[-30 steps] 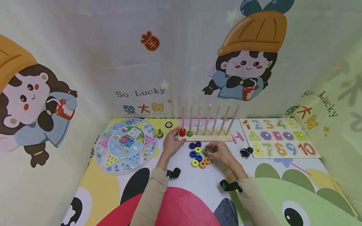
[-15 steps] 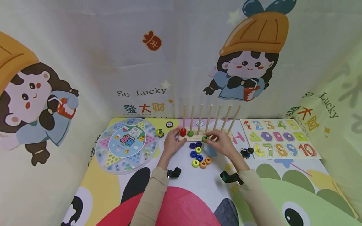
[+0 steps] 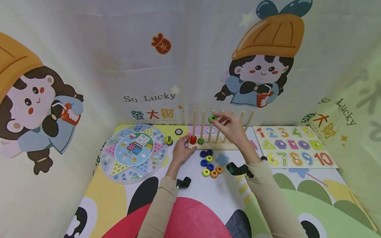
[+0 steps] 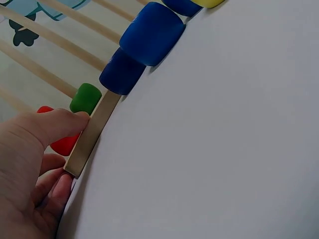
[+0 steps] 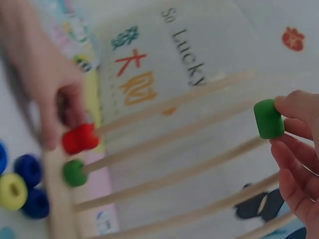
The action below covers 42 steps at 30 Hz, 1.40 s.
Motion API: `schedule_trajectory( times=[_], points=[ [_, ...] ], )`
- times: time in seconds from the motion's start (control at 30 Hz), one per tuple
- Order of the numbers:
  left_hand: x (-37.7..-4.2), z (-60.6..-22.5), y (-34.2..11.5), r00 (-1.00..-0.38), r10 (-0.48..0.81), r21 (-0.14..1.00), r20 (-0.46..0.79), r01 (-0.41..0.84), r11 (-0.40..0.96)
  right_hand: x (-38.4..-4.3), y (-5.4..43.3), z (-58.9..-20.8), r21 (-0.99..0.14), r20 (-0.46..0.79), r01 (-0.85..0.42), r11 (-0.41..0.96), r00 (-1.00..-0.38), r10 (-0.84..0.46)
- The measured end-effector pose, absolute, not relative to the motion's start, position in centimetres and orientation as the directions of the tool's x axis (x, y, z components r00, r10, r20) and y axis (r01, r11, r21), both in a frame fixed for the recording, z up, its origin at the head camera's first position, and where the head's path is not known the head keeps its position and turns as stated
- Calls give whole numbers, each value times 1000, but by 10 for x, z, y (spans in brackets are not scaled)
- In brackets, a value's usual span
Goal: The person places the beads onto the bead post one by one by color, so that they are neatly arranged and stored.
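Head view: the right hand (image 3: 231, 128) has lifted its pinched green bead (image 3: 212, 119) near the stick tops (image 3: 203, 113), maybe high enough to go on; left hand (image 3: 182, 149) grips the stand (image 3: 214, 145).

Right hand (image 3: 232, 128) held high in a pinch, left hand (image 3: 181, 150) gripping low

The left forearm (image 3: 159, 210), sleeved in beige, reaches far and slightly right; the left thumb (image 4: 60, 123) lies opposite bent fingers (image 4: 57, 194). The right forearm (image 3: 271, 205), also beige-sleeved, slants far and left. The right hand is above and farther than the left, right thumb (image 5: 295, 103) set against fingertips, other fingers loosely bent.
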<state>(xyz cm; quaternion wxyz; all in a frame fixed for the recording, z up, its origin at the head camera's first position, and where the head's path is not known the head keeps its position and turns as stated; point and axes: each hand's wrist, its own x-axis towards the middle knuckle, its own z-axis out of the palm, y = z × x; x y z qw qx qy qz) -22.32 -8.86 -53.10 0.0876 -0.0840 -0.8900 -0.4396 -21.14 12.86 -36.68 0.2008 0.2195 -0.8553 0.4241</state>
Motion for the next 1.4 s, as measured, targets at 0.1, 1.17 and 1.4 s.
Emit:
schedule_trajectory(
  times=[0.1,1.17,1.4],
  points=[
    [-223,-532,-89,-967,73,770,243,238,591,-216,122,-354,-633,562,-562,532,-807,-184],
    [-227,-529,-89,-979,70,775,190,193,602,-195,138,-380,-547,437,-519,657,-847,-304],
    [-226,-532,-89,-975,79,775,208,214,594,-171,163,-438,-643,303,-463,610,-885,-352]
  ],
)
